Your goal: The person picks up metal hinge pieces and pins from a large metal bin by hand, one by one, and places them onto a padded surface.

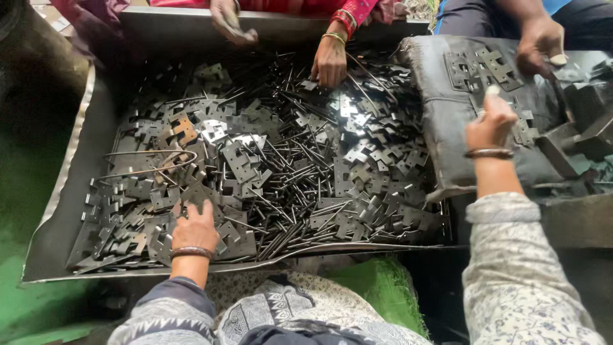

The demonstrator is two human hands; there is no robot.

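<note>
My left hand [193, 228] rests palm-down on a heap of flat grey metal hinge plates [242, 160] and thin metal pins [300, 185] in a wide metal tray [70, 198]; its fingers spread over the plates near the front edge. My right hand [490, 122] is raised over a dark padded cloth [440, 128] at the right, fingers pinched together on a small pale piece; what the piece is I cannot tell. Several hinge plates [476, 67] lie on that cloth beyond the hand.
Across the tray a person in red has one hand [330, 62] in the pile and another hand [228, 20] at the far rim. A third person's hand [538, 43] works at the upper right. Dark metal blocks [587, 121] sit at the right. A bent wire loop [153, 163] lies on the plates.
</note>
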